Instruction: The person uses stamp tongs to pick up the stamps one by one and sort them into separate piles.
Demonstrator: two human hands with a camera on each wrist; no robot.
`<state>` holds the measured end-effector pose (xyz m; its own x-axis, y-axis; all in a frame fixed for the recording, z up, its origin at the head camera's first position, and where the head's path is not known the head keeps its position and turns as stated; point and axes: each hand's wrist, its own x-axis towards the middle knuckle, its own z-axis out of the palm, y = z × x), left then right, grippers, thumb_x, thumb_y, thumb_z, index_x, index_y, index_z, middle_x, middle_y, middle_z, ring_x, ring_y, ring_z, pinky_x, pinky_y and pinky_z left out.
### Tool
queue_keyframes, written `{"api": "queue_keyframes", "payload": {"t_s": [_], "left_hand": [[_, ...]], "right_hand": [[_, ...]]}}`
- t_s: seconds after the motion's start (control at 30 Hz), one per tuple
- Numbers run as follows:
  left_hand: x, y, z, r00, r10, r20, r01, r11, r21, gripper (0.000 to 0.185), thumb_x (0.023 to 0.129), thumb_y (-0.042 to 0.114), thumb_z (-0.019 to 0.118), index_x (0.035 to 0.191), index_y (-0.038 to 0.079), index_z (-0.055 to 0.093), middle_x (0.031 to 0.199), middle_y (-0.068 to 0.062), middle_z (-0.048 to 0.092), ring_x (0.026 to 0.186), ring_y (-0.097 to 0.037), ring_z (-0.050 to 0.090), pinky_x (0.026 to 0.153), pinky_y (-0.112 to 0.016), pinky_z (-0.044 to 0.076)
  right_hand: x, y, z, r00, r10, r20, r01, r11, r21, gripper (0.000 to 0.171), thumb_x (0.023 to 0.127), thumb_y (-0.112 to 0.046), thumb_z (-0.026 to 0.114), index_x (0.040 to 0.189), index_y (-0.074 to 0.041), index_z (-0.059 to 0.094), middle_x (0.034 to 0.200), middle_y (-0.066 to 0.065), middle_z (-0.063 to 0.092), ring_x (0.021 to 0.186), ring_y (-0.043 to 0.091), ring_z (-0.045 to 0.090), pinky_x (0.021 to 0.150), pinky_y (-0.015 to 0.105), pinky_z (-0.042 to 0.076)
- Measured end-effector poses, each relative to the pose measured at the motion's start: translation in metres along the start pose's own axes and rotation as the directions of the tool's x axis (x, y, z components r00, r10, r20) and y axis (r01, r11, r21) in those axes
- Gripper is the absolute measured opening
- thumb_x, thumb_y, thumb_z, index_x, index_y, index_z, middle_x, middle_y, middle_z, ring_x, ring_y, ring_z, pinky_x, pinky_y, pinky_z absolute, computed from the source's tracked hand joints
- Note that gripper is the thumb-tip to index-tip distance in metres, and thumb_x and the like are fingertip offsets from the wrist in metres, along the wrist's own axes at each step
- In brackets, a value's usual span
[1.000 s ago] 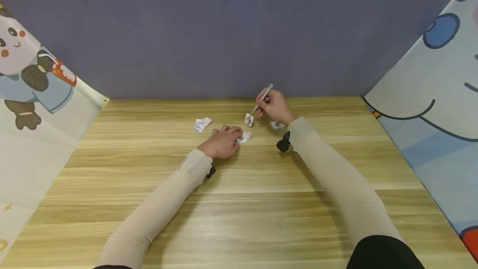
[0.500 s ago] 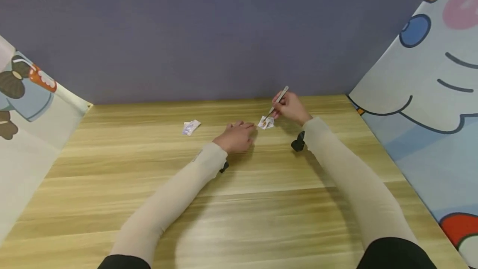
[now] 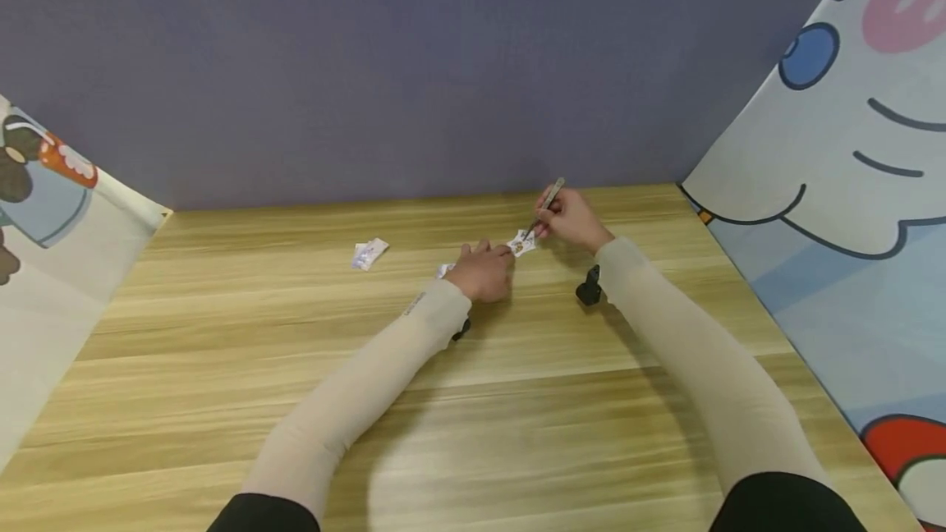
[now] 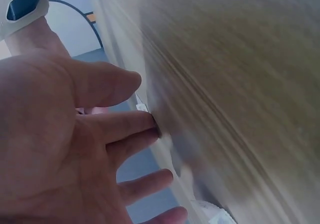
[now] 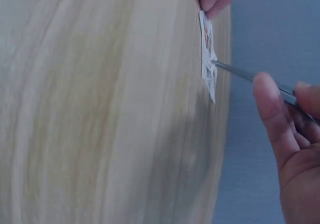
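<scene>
Near the far edge of the wooden worktop (image 3: 473, 401), seen from the head camera, the right hand (image 3: 572, 220) pinches tweezers (image 3: 548, 197) whose tips grip a small printed packet (image 3: 523, 243). The left hand (image 3: 484, 271) touches that packet's other end with its fingertips. Another packet (image 3: 369, 253) lies well apart to the left. From the left wrist, the left-hand fingers (image 4: 125, 134) are straight and slightly spread against the worktop. From the right wrist, the right-hand fingers (image 5: 272, 119) are curled round the tweezers (image 5: 250, 75), which clamp the packet (image 5: 208, 59) just above the worktop.
</scene>
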<state>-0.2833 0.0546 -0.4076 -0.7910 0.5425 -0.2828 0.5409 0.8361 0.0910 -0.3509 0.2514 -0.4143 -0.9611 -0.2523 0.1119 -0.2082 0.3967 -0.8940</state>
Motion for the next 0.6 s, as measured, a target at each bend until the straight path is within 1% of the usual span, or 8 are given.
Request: {"api": "queue_keyframes", "payload": {"t_s": [0.1, 0.17, 0.3, 0.37, 0.47, 0.6], "left_hand": [[-0.003, -0.002, -0.001, 1.0, 0.018, -0.016, -0.019, 0.999, -0.037, 0.052, 0.095, 0.027, 0.047, 0.145, 0.016, 0.04, 0.151, 0.002, 0.03, 0.134, -0.026, 0.027, 0.103, -0.055, 0.02], [-0.009, -0.007, -0.001, 0.999, 0.023, -0.024, -0.025, 0.998, -0.058, 0.052, 0.096, 0.027, 0.047, 0.145, 0.016, 0.039, 0.152, 0.001, 0.029, 0.136, -0.027, 0.024, 0.105, -0.056, 0.018], [-0.025, -0.021, -0.003, 0.999, 0.024, -0.04, -0.027, 0.997, -0.071, 0.05, 0.099, 0.027, 0.044, 0.147, 0.015, 0.036, 0.154, -0.001, 0.025, 0.139, -0.03, 0.018, 0.107, -0.056, 0.015], [-0.034, -0.03, -0.004, 0.999, 0.022, -0.05, -0.026, 0.997, -0.079, 0.05, 0.1, 0.028, 0.043, 0.147, 0.013, 0.034, 0.154, -0.003, 0.024, 0.14, -0.032, 0.017, 0.107, -0.057, 0.014], [-0.049, -0.044, -0.006, 0.997, 0.015, -0.072, -0.022, 0.995, -0.097, 0.051, 0.101, 0.028, 0.043, 0.148, 0.011, 0.033, 0.154, -0.005, 0.024, 0.139, -0.033, 0.017, 0.107, -0.057, 0.014], [-0.066, -0.06, -0.007, 0.995, -0.002, -0.099, -0.01, 0.992, -0.129, 0.05, 0.101, 0.028, 0.044, 0.147, 0.011, 0.035, 0.152, -0.006, 0.027, 0.139, -0.031, 0.019, 0.106, -0.057, 0.015]], "right_hand": [[-0.001, -0.003, 0.0, 1.0, 0.005, 0.008, -0.005, 1.0, -0.029, 0.003, 0.094, 0.0, 0.055, 0.094, 0.004, 0.055, 0.082, 0.028, 0.063, 0.072, 0.042, 0.064, 0.064, 0.049, 0.052], [0.0, -0.004, 0.002, 1.0, -0.004, 0.006, 0.004, 1.0, -0.028, 0.003, 0.094, -0.001, 0.055, 0.092, 0.002, 0.055, 0.083, 0.028, 0.063, 0.072, 0.042, 0.063, 0.064, 0.049, 0.052], [0.001, -0.011, 0.005, 0.998, -0.053, -0.014, 0.053, 0.999, -0.009, 0.004, 0.093, 0.0, 0.056, 0.09, 0.003, 0.056, 0.082, 0.03, 0.062, 0.073, 0.045, 0.062, 0.063, 0.05, 0.052], [0.0, -0.016, 0.007, 0.997, -0.08, -0.015, 0.08, 0.997, -0.006, 0.004, 0.093, 0.0, 0.057, 0.09, 0.004, 0.055, 0.082, 0.029, 0.062, 0.073, 0.044, 0.062, 0.064, 0.051, 0.052], [-0.001, -0.026, 0.01, 0.994, -0.11, 0.011, 0.11, 0.994, -0.014, 0.004, 0.092, 0.0, 0.058, 0.092, 0.004, 0.057, 0.083, 0.027, 0.063, 0.073, 0.041, 0.064, 0.065, 0.052, 0.051], [-0.003, -0.038, 0.019, 0.987, -0.133, 0.092, 0.137, 0.99, -0.04, 0.01, 0.094, -0.007, 0.058, 0.095, 0.002, 0.058, 0.088, 0.026, 0.064, 0.078, 0.042, 0.064, 0.067, 0.051, 0.052]]}}
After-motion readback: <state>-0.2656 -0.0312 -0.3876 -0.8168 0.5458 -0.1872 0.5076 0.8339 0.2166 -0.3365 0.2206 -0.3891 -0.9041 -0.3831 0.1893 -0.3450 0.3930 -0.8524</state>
